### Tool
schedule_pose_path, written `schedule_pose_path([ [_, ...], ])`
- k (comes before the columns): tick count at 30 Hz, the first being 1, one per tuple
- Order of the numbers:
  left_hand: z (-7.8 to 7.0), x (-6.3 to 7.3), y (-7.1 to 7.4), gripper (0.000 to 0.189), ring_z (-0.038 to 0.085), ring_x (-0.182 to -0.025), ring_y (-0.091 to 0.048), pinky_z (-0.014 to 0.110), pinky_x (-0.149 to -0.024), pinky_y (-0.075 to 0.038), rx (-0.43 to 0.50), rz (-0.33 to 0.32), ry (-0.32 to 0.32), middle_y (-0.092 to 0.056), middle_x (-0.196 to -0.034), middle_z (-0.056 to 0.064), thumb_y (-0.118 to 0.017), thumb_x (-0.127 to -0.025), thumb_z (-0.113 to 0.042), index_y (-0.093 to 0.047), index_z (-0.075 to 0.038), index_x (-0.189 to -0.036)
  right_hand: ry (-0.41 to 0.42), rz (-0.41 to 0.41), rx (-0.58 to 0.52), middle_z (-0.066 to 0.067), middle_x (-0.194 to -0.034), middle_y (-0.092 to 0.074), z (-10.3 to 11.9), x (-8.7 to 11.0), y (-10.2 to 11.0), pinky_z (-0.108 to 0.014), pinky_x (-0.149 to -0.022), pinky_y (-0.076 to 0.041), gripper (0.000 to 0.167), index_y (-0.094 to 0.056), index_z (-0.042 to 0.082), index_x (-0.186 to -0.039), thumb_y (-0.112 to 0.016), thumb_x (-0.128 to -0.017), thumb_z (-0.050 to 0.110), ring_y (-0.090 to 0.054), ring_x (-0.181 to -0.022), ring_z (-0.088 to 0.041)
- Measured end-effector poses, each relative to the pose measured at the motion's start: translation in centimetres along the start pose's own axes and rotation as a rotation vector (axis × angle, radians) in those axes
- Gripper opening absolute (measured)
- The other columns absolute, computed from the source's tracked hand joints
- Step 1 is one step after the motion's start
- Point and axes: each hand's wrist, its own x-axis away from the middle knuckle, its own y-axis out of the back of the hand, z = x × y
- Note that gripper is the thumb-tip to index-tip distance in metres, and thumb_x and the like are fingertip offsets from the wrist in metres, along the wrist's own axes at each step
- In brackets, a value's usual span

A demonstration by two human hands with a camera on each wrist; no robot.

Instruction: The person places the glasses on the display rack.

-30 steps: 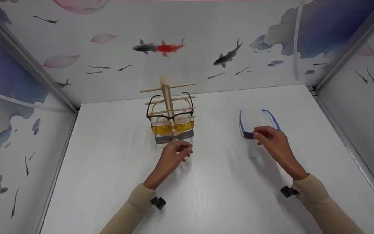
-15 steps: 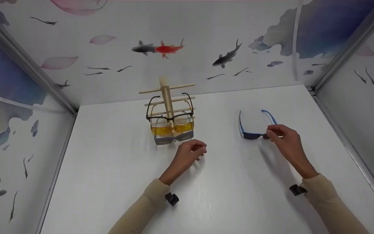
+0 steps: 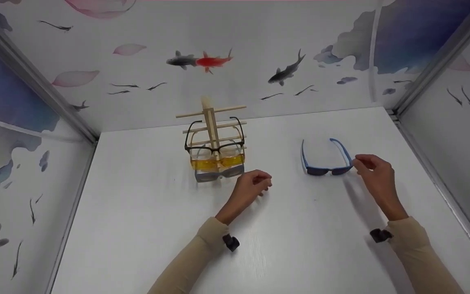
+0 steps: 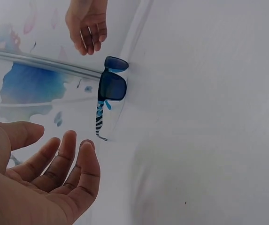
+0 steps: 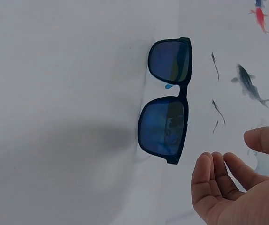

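Blue-framed sunglasses (image 3: 317, 171) with dark lenses rest on the white table at the right, temples spread toward the back. Just off their right front corner is my right hand (image 3: 377, 177); the right wrist view shows a gap between thumb and loosely bent fingers, with the sunglasses (image 5: 162, 126) apart from them. My left hand (image 3: 248, 190) hovers in front of the wooden glasses stand (image 3: 211, 130), holding nothing, its fingers relaxed in the left wrist view. On that stand hang black-framed glasses (image 3: 215, 150), yellow-lensed glasses (image 3: 203, 165) and grey glasses (image 3: 207, 177) at the bottom.
The white table (image 3: 145, 228) is enclosed by a back wall (image 3: 243, 24) and side walls printed with fish and petals. The stand's top peg (image 3: 231, 108) carries no glasses. Metal strips run along the table's side edges.
My right hand has let go of the sunglasses' front and moved right, uncovering both lenses. My left hand has moved right, away from the front of the stand's lowest glasses. The sunglasses stay in place.
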Motion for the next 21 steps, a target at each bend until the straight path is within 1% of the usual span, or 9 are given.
schedule_pose_path([
  [4,0.6,-0.8,-0.9,0.029,0.018,-0.094,-0.071,0.028,-0.080,-0.063,0.009,0.007,0.005,-0.077,-0.104,0.002,-0.068,-0.110,-0.019,-0.074,0.002,-0.129,-0.046,-0.018,0.036,-0.020,-0.131,-0.071,-0.9,-0.2,0.2,-0.009,-0.084,-0.050,0.046,-0.071,-0.003,-0.139,-0.065,-0.112,0.034,-0.060,-0.109,-0.007],
  [7,0.8,-1.4,-1.7,0.028,0.017,-0.093,-0.071,0.028,-0.079,-0.063,0.019,-0.001,0.000,-0.076,-0.103,0.002,-0.069,-0.109,-0.018,-0.074,0.002,-0.128,-0.062,-0.042,0.058,-0.021,-0.132,-0.072,-1.3,-0.4,0.3,-0.013,-0.087,-0.047,0.047,-0.071,-0.003,-0.139,-0.064,-0.112,0.035,-0.058,-0.112,-0.009],
  [11,0.8,-2.3,-2.8,0.028,0.016,-0.091,-0.070,0.028,-0.078,-0.063,0.043,-0.014,-0.017,-0.076,-0.103,0.002,-0.069,-0.108,-0.017,-0.075,0.002,-0.128,-0.075,-0.049,0.067,-0.023,-0.133,-0.071,-1.8,-0.4,0.6,-0.017,-0.087,-0.046,0.049,-0.070,-0.005,-0.140,-0.065,-0.111,0.034,-0.059,-0.119,-0.019],
  [14,0.7,-3.0,-3.5,0.029,0.016,-0.092,-0.071,0.029,-0.080,-0.063,0.047,-0.008,-0.016,-0.076,-0.103,0.001,-0.069,-0.109,-0.018,-0.074,0.002,-0.129,-0.098,-0.022,0.066,-0.025,-0.137,-0.069,-2.1,-0.4,0.6,-0.013,-0.085,-0.046,0.051,-0.067,-0.006,-0.143,-0.064,-0.112,0.034,-0.059,-0.126,-0.028],
  [16,0.7,-3.5,-3.8,0.029,0.018,-0.094,-0.071,0.029,-0.080,-0.063,0.048,-0.005,-0.013,-0.076,-0.104,0.001,-0.069,-0.109,-0.018,-0.074,0.002,-0.130,-0.119,-0.002,0.055,-0.026,-0.139,-0.068,-2.3,-0.4,0.4,-0.010,-0.084,-0.047,0.052,-0.065,-0.006,-0.145,-0.064,-0.112,0.034,-0.059,-0.128,-0.030],
  [18,0.8,-3.9,-4.2,0.029,0.021,-0.095,-0.072,0.028,-0.080,-0.063,0.048,-0.010,-0.007,-0.076,-0.104,0.001,-0.069,-0.109,-0.018,-0.074,0.001,-0.130,-0.140,0.020,0.033,-0.026,-0.142,-0.066,-2.5,-0.6,0.2,-0.008,-0.083,-0.048,0.054,-0.063,-0.006,-0.148,-0.064,-0.112,0.034,-0.059,-0.127,-0.029],
  [21,1.0,-4.4,-4.7,0.027,0.025,-0.096,-0.072,0.028,-0.078,-0.062,0.055,-0.043,0.009,-0.077,-0.104,0.004,-0.069,-0.109,-0.017,-0.075,0.000,-0.129,-0.172,0.059,-0.018,-0.025,-0.145,-0.064,-2.9,-1.1,-0.3,-0.009,-0.086,-0.053,0.058,-0.059,-0.005,-0.153,-0.064,-0.112,0.035,-0.060,-0.123,-0.022],
])
